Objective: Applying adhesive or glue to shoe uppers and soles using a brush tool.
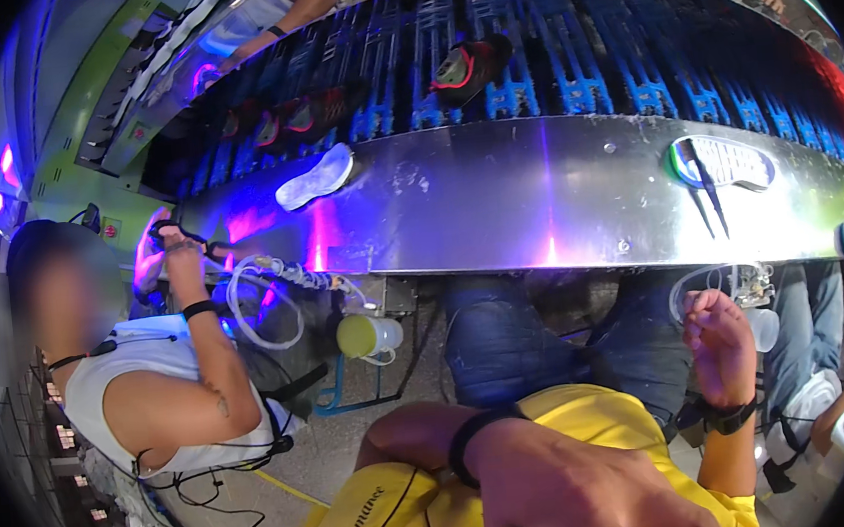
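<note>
My left hand is raised close in front of me, its back showing and its fingers partly cut off by the lower edge; what they hold, if anything, is hidden. My right hand is lifted at the right, near the bench front, with its fingers curled towards the thumb; I cannot make out anything in them. Beyond it, a pale shoe sole lies on the metal bench, with a dark slim brush-like tool across its left end. Another white sole rests farther left.
Behind the bench runs a blue-and-black slatted conveyor bearing dark shoe uppers. At left, a co-worker's hands hold a dark looped item. A yellow-topped container and clear tubing hang at the bench front. Other people sit right and opposite.
</note>
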The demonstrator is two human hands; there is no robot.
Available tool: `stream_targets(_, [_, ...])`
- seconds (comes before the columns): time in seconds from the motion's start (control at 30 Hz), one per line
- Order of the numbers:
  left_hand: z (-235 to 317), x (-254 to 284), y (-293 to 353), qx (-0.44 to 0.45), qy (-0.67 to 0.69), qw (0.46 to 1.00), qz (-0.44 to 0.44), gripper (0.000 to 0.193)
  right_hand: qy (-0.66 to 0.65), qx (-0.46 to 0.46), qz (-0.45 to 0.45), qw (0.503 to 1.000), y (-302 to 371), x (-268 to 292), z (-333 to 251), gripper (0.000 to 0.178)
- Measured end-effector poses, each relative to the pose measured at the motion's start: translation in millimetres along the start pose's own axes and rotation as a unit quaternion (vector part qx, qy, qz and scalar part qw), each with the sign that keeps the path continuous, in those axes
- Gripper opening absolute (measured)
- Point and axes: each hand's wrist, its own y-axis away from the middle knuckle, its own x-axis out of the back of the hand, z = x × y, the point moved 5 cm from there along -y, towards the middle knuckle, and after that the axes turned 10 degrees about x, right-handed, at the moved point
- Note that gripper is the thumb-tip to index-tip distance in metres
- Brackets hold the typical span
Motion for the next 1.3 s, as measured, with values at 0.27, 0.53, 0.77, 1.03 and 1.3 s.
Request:
stream_targets(0.27, [11.8, -7.8, -2.3, 0.019, 0.049, 0.999, -0.001, 0.041, 0.005, 0.011, -0.002, 1.0, 6.3, -5.4, 0.3, 0.009])
stream_targets(0.53, [37.1, -19.6, -3.9, -0.051, -0.097, 0.992, -0.063, 0.035, 0.008, -0.01, 0.014, 1.0, 25.9, -16.6, 5.4, 0.009])
stream_targets(0.77, [65.5, -43.0, 6.9, -0.008, -0.025, 1.0, 0.004, 0.039, 0.046, 0.012, -0.017, 0.999, 41.1, -43.8, 11.1, 0.007])
stream_targets(1.03, [83.4, -34.8, 20.9, -0.041, -0.113, 0.991, -0.052, 0.04, 0.065, -0.035, 0.016, 0.997, 49.6, -49.4, 34.6, 0.008])
stream_targets(1.3, [92.7, 1.0, 14.1, 0.042, -0.135, 0.99, -0.008, 0.032, 0.084, -0.039, 0.0, 0.996, 34.9, -52.8, 29.3, 0.012])
